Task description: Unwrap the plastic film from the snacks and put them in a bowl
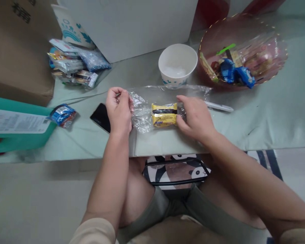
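A small yellow snack packet (164, 115) with a dark band lies on clear plastic wrap (142, 118) in front of me. My left hand (120, 108) is closed, its fingers gripping the left edge of the wrap. At the packet's right end is my right hand (196, 117), thumb and forefinger apart and touching or nearly touching the packet; its other fingers are hidden. A dark phone (101, 117) lies partly under my left hand. Just beyond my right hand, a white pen-like stick (220, 106) rests on the table.
Behind the wrap stands a white paper bowl (178, 64). A pink gold-rimmed basket (264, 76) of snacks is at the right. Wrapped snacks (76, 64) are piled at the left, near a cardboard box (17, 57), a blue packet (63, 115) and a green container (22, 145).
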A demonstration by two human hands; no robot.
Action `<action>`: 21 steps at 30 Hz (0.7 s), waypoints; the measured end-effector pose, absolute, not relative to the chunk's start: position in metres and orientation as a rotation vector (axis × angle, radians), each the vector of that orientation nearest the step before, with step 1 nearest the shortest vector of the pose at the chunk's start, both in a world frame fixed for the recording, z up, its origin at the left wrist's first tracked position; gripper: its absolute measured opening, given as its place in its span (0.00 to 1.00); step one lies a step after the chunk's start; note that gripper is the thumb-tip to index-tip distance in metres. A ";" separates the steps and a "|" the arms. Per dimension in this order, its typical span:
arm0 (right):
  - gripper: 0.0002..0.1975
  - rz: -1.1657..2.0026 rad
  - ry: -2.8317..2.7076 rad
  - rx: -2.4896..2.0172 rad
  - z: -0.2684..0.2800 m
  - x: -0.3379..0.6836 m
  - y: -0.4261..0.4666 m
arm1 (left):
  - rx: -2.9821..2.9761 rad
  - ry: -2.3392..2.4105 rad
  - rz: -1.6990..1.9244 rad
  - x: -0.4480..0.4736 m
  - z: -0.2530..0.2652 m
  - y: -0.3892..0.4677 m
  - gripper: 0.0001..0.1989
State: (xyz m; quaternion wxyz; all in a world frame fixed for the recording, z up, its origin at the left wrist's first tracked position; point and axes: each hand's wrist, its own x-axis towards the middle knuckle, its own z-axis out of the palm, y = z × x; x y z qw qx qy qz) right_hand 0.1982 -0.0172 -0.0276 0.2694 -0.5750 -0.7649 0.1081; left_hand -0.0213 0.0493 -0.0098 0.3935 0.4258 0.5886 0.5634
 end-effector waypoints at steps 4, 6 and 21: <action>0.15 0.267 -2.076 -1.564 -0.020 0.206 -0.020 | 1.020 1.506 1.489 -0.026 -0.011 0.054 0.16; 0.07 0.210 -2.076 -1.470 -0.012 0.209 -0.027 | 1.015 1.530 1.474 -0.031 -0.014 0.055 0.16; 0.12 0.840 -2.890 -0.934 0.017 0.210 -0.066 | 0.978 1.556 1.387 -0.046 -0.016 0.058 0.19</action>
